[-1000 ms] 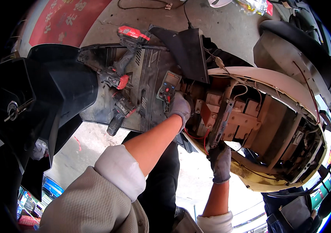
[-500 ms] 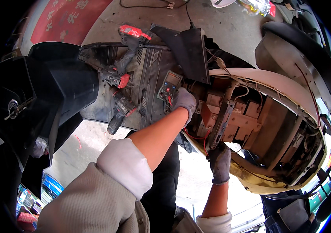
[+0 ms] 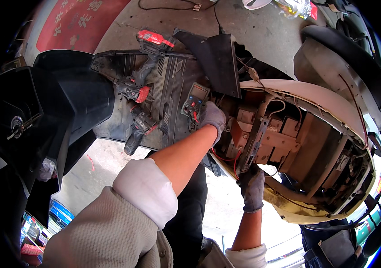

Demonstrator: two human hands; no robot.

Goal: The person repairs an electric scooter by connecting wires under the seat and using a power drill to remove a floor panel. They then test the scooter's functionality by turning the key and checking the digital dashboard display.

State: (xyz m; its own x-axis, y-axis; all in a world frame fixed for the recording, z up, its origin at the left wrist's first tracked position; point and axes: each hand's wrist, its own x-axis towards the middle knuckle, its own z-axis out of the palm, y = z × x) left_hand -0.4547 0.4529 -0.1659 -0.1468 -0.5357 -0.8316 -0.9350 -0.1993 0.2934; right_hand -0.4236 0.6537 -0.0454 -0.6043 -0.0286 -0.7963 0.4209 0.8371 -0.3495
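My left hand (image 3: pixel 213 118), in a grey work glove, reaches in beside the multimeter (image 3: pixel 195 100) at the edge of the scooter's body opening. Its fingers point down into shadow and are hidden. A red lead (image 3: pixel 195 117) runs from the meter towards this hand. My right hand (image 3: pixel 254 191), gloved too, is at the near rim of the opening, by the lower end of a metal crossbar (image 3: pixel 256 140). Its fingers are curled round something dark that I cannot make out. A red wire (image 3: pixel 224 157) bends down close to it. Dusty battery blocks (image 3: pixel 246 115) sit beneath the crossbar.
Two cordless power tools, one upper with a red battery (image 3: pixel 154 38) and one lower (image 3: pixel 142 120), lie on the footboard (image 3: pixel 170 80). A loose black panel (image 3: pixel 219 62) leans by the opening. The raised seat (image 3: pixel 355 58) stands at right; a key (image 3: pixel 18 127) hangs at left.
Both hands stay in nearly the same places. The view has shifted very slightly; nothing else has visibly moved.
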